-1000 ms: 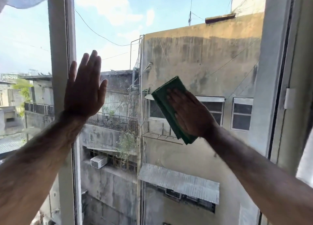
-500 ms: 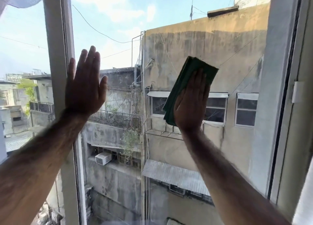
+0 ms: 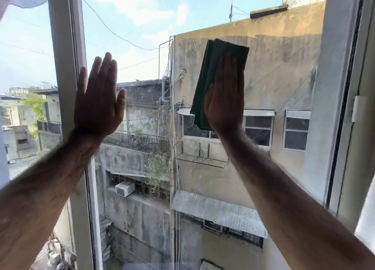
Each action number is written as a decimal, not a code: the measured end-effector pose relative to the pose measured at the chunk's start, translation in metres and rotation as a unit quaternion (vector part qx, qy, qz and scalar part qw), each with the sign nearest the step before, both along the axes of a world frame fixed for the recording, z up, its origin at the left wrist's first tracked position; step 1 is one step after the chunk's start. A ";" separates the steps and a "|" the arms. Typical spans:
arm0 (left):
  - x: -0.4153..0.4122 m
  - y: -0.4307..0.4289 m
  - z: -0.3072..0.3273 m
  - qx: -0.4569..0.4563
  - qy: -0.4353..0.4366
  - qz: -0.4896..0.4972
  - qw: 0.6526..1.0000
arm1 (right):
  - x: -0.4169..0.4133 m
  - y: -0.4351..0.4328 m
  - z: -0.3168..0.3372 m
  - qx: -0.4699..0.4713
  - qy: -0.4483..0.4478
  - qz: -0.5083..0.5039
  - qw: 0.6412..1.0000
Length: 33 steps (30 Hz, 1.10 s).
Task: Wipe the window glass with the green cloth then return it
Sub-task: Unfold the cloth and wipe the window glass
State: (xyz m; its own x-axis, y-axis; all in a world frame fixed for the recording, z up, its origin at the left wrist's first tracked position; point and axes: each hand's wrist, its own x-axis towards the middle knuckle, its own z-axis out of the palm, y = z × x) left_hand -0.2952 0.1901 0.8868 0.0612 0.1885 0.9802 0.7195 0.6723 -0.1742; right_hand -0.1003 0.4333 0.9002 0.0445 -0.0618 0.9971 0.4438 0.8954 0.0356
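Observation:
A folded green cloth lies flat against the window glass, right of the pane's middle and upright. My right hand presses it to the glass with the palm, fingers straight and pointing up; the cloth sticks out above and to the left of the hand. My left hand rests flat on the same pane near its left edge, fingers spread, holding nothing.
A white vertical frame post bounds the pane on the left, just beside my left hand. The right window frame carries a small white latch. Buildings and sky show through the glass.
My right hand has swept the cloth up and to the right across the glass and turned it from slanted to upright. My left hand has stayed in place.

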 end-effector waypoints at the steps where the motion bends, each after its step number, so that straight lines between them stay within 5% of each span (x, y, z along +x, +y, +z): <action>1: 0.001 0.000 0.000 -0.001 0.000 0.001 1.000 | 0.001 -0.001 -0.006 0.002 -0.007 0.002 1.000; 7: 0.004 -0.001 0.000 -0.004 -0.009 -0.004 1.000 | 0.026 0.014 -0.100 -0.004 -0.104 -0.032 0.994; 11: 0.004 -0.001 0.000 -0.006 -0.004 -0.004 1.000 | 0.045 0.032 -0.118 -0.039 -0.089 -0.030 0.995; 16: 0.002 0.000 -0.001 -0.001 0.001 -0.003 1.000 | 0.024 0.029 -0.041 -0.158 0.128 -0.013 0.979; 19: 0.000 0.000 -0.001 0.000 0.007 -0.004 1.000 | 0.007 0.010 -0.011 -0.180 0.164 -0.003 0.970; 21: 0.000 0.001 -0.002 0.001 0.008 -0.004 1.000 | -0.005 -0.004 -0.026 -0.103 0.077 -0.028 0.991; 23: 0.001 0.000 -0.001 -0.003 0.008 -0.004 1.000 | -0.014 -0.018 -0.060 0.052 -0.136 -0.058 0.988; 25: 0.001 -0.001 0.000 -0.008 0.002 -0.005 1.000 | -0.006 -0.020 -0.085 0.210 -0.316 -0.073 0.922; 27: 0.001 -0.001 -0.001 -0.011 -0.003 -0.003 1.000 | 0.011 -0.004 -0.084 0.295 -0.368 -0.073 0.879; 30: 0.002 -0.001 -0.001 -0.010 -0.005 0.000 1.000 | 0.032 0.034 -0.067 0.258 -0.318 -0.117 0.905; 33: 0.003 0.000 -0.001 -0.006 -0.008 0.001 1.000 | 0.045 0.061 -0.036 0.115 -0.098 -0.050 0.987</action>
State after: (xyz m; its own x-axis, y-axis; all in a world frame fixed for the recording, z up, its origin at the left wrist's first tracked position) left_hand -0.2920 0.1898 0.8861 0.0445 0.1997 0.9788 0.7207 0.6721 -0.1699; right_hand -0.0552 0.4945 0.8641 -0.1650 -0.2820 0.9451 0.4939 0.8058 0.3267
